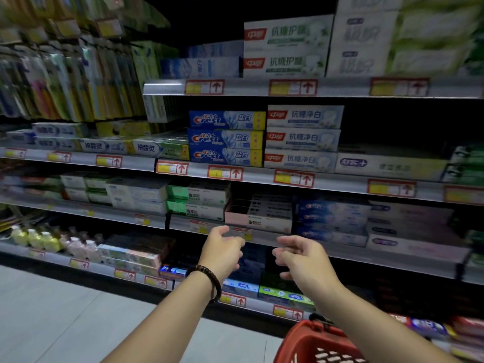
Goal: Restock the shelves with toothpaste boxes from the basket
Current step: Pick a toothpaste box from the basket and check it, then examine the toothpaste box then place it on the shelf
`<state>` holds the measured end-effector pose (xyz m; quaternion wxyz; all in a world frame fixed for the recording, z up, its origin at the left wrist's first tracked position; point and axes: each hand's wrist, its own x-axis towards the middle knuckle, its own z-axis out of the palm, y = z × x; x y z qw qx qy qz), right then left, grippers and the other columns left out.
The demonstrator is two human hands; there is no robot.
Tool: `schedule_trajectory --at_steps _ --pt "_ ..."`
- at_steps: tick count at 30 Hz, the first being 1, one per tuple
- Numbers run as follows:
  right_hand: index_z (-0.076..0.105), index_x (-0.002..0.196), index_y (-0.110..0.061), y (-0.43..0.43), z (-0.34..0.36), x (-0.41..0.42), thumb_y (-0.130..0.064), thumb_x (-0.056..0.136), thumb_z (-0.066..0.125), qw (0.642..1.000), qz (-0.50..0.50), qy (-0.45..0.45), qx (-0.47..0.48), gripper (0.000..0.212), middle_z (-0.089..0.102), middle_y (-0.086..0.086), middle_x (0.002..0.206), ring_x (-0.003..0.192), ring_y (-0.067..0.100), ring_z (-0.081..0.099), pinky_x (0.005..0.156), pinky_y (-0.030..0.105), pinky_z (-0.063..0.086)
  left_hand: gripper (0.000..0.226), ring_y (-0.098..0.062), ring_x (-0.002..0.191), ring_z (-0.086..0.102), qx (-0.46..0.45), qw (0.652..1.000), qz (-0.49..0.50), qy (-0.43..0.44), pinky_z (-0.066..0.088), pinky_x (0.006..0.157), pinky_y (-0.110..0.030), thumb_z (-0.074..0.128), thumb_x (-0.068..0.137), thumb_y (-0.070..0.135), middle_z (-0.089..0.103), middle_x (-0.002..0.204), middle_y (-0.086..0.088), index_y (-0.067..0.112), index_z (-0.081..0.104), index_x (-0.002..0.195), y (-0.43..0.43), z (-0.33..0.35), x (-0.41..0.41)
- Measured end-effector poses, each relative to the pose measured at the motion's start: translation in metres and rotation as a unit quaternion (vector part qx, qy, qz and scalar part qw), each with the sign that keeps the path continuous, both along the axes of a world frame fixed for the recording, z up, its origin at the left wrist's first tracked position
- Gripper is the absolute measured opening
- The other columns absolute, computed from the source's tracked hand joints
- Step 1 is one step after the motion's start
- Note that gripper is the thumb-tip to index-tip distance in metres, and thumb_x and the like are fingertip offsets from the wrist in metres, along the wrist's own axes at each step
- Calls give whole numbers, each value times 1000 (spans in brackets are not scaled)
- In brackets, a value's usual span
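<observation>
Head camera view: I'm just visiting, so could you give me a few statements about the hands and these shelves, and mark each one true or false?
1. The left hand and right hand hold nothing. True.
2. A bead bracelet is on the left wrist. True.
3. The red basket stands on the top shelf. False: the basket is low at the bottom right, under the right arm.
4. The blue Crest boxes are stacked two high. False: they are three high.
</observation>
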<state>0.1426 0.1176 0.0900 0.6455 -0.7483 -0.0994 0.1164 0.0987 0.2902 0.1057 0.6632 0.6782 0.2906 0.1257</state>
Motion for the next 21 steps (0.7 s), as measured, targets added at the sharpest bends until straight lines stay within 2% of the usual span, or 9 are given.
schedule_trajectory --at_steps 4,7,9,13,17,21 --pt "69 120 -27 -28 3 -16 -10 99 69 1000 -8 1 7 27 77 3 105 101 16 74 77 30 62 55 -22 79 60 10 1000 -27 -6 51 66 -33 61 99 6 66 94 -8 18 42 150 -31 3 -18" --pt "70 119 -27 -45 0 -28 -10 98 71 1000 -12 1 18 27 78 2 105 102 16 75 76 29 62 53 -20 89 69 55 997 -46 -6 60 83 -39 62 99 11 68 102 -1 19 44 148 -53 -1 -32" --pt "71 118 -26 -57 -3 -37 -10 98 71 999 -20 8 25 26 78 4 104 101 17 75 75 31 62 52 -19 96 70 71 996 -55 -6 60 90 -44 63 99 14 68 106 2 19 46 147 -69 -4 -39" --pt "73 114 -26 -82 -9 -53 -8 97 72 999 -34 12 27 24 79 5 100 99 19 76 78 39 66 50 -18 98 70 54 996 -72 -20 60 88 -41 64 100 14 67 111 3 20 46 146 -99 -8 -53" --pt "73 115 -21 -110 -15 -68 -5 98 71 998 -45 18 34 23 79 10 99 87 21 76 73 36 62 48 -19 93 70 32 995 -88 -18 58 80 -38 63 101 14 67 111 2 21 47 145 -122 -15 -66" --pt "74 115 -23 -136 -25 -81 -9 98 73 998 -56 19 28 22 79 5 101 95 17 77 77 36 64 44 -16 90 71 19 995 -102 -10 60 76 -34 63 102 14 66 113 3 23 47 141 -143 -24 -79"
